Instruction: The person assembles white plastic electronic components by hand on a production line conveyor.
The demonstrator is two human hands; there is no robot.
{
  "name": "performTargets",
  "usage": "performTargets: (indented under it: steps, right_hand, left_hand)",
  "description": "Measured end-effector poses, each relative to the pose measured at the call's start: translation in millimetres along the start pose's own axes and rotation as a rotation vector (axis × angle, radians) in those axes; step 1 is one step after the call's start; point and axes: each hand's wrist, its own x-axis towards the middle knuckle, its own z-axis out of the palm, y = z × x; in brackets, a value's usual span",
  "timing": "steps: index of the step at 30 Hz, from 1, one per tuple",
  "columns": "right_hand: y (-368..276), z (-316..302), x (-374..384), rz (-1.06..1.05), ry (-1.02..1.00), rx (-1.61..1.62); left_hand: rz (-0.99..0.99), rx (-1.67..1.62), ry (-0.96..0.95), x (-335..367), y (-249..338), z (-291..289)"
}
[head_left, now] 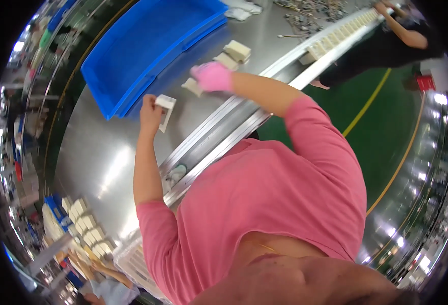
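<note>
My left hand (151,111), bare, is closed on the edge of a white plastic housing (167,103) with an open, frame-like side, raised above the steel table. To its right is my right hand (212,77) in a pink glove, smeared by motion, its fingers bunched. A small cream plastic piece (192,87) shows right beside the gloved fingers; whether they grip it cannot be made out. Just past the glove, two cream housings (237,51) lie close together on the steel table (102,152).
A big blue bin (147,46) stands ahead. A metal-railed conveyor (219,127) runs between me and the table, cream pieces (348,33) lined up at its far end by another person (407,38). Loose wired parts (310,15) lie far right; stacked cream housings (86,223) stand lower left.
</note>
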Motion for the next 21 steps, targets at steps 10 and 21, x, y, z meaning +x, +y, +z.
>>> performTargets:
  steps: [10, 21]
  right_hand:
    - [-14, 79, 65, 0.019, -0.223, -0.231]
    - [-40, -42, -19, 0.047, -0.268, 0.975]
  left_hand:
    - [-0.487, -1.181, 0.188, -20, 31, 42]
    - [-0.241, -1.301, 0.048, -28, 42, 49]
